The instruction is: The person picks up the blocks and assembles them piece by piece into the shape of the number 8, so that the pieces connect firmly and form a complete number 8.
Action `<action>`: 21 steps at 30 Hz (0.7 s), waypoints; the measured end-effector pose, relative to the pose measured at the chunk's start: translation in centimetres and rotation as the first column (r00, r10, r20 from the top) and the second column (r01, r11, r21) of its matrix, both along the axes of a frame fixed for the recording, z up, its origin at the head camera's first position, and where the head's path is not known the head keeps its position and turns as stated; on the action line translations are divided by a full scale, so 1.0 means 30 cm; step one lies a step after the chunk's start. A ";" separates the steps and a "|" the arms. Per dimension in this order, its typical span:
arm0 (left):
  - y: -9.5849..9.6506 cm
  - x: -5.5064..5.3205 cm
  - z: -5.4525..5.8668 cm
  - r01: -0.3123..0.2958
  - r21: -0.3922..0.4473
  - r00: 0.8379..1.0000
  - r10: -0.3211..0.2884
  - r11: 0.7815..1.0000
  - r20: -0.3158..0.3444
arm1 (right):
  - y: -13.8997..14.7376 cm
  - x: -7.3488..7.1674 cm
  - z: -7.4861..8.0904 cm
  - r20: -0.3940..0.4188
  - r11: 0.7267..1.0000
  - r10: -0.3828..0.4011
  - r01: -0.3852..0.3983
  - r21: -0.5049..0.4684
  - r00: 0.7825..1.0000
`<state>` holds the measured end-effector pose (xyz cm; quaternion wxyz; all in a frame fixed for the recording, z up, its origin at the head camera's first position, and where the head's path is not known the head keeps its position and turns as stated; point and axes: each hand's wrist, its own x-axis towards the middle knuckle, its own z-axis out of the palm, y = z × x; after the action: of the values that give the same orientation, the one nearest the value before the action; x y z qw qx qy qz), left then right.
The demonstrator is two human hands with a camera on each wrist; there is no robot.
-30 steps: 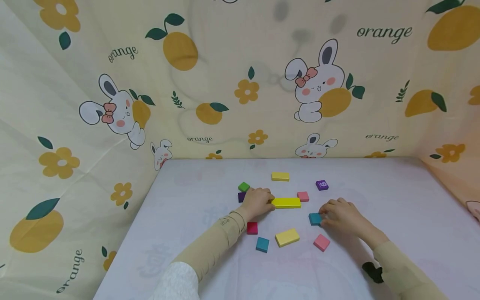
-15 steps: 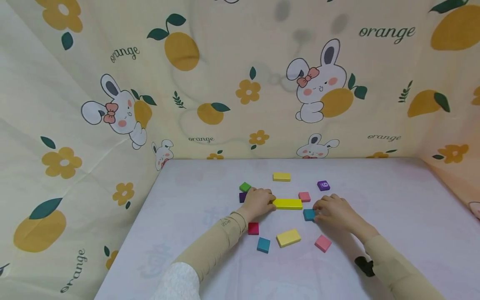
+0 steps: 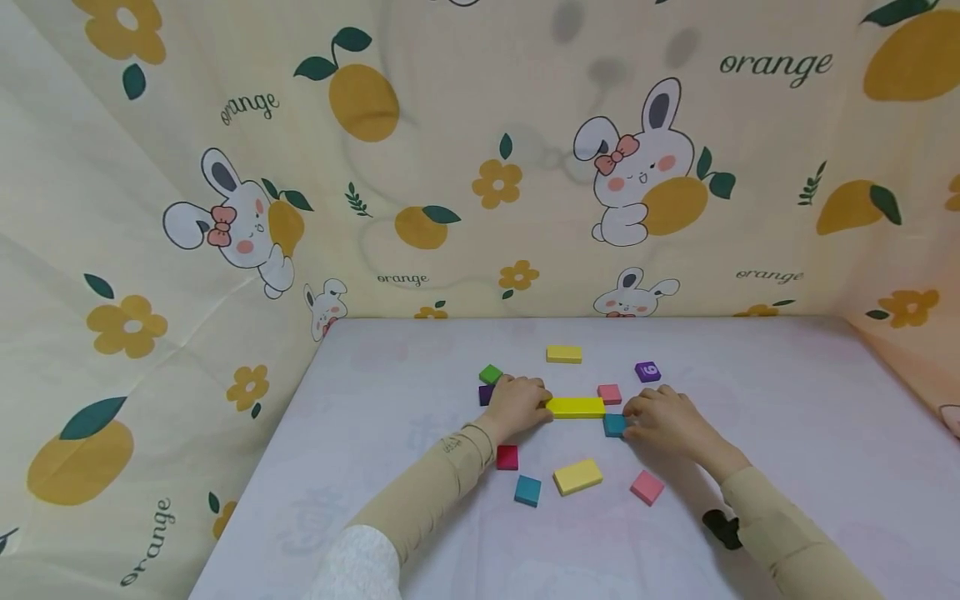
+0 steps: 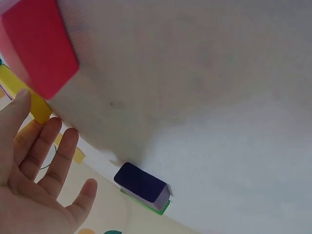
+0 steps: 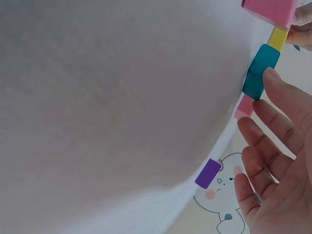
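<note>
Head view: yellow bar (image 3: 576, 408) lies flat mid-table; its left end is pinched by the left hand (image 3: 517, 408), fingers bent. Teal block (image 3: 613, 426) is gripped between thumb and fingers of the right hand (image 3: 667, 419), at the bar's near right corner; whether bar and block touch can't be told. Far pink block (image 3: 610, 394) is seen at the bar's far right corner. Farther back: back yellow block (image 3: 564, 355) and purple block (image 3: 647, 372). Dark purple block (image 3: 486, 395) is partly covered by the left hand, green block (image 3: 491, 374) just behind it. Nearer the person are scattered red block (image 3: 507, 457), second teal block (image 3: 527, 491), front yellow block (image 3: 577, 477), near pink block (image 3: 647, 487). Both forearms are covered by beige sleeves (image 3: 431, 487).

Left wrist view: bar end is held by thumb and fingertips; little finger is held apart. Red block looms close, upper left; dark purple block is seen at the bottom, green edge behind.

Right wrist view: teal block is pinched by thumb and index finger, other fingers loosely bent. Yellow bar is partly hidden behind it.
</note>
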<state>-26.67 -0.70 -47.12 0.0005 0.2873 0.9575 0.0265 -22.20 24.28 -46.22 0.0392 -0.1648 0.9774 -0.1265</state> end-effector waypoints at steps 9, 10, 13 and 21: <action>0.000 0.002 0.004 0.004 0.005 1.000 -0.004 1.000 -0.009 | -0.001 -0.004 0.008 -0.001 1.000 0.007 -0.007 0.020 1.000; 0.000 0.004 0.005 0.003 0.005 1.000 -0.003 1.000 -0.009 | -0.001 -0.003 0.009 -0.005 1.000 0.010 -0.010 0.024 1.000; 0.000 0.006 0.009 -0.002 0.003 1.000 0.002 1.000 -0.005 | -0.001 0.000 0.016 -0.007 1.000 0.016 -0.016 0.023 1.000; -0.002 0.008 0.012 -0.006 -0.009 1.000 0.006 1.000 0.008 | -0.007 0.005 0.016 -0.019 1.000 0.022 -0.021 0.012 1.000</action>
<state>-26.42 -0.76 -46.75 0.0054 0.2845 0.9584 0.0234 -22.05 24.06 -45.72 0.0321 -0.1763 0.9766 -0.1189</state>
